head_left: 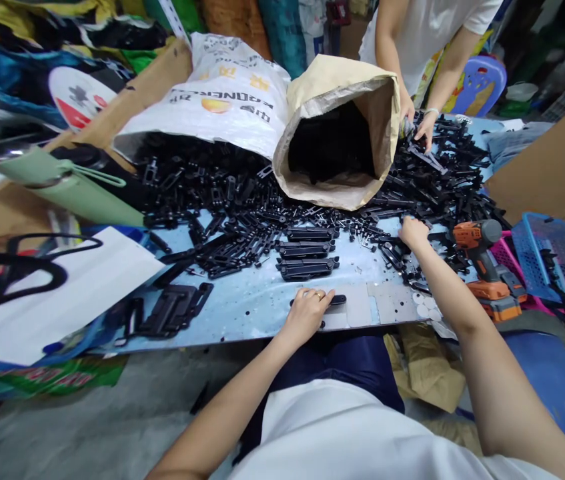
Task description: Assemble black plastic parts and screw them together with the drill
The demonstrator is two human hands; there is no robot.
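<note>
My left hand [306, 312] presses a slim black plastic part [338, 300] onto a light grey plate [358, 308] at the table's front edge, fingers curled over it. Farther out, my right hand [413, 233] is closed at the near edge of a heap of black plastic parts [437, 190]; what its fingers hold, if anything, is hidden. Between the hands lie small metal screws [361, 235]. Beyond my left hand, several folded black assemblies [308, 251] lie in a stacked row on the blue table [242, 310].
An open paper sack [335, 70] and a white woven sack [232, 87] stand at the back. An orange cordless drill [485, 267] and a blue basket [557, 260] are right. A green bottle [77, 190] lies left. A co-worker's hands [425, 127] handle parts across the table.
</note>
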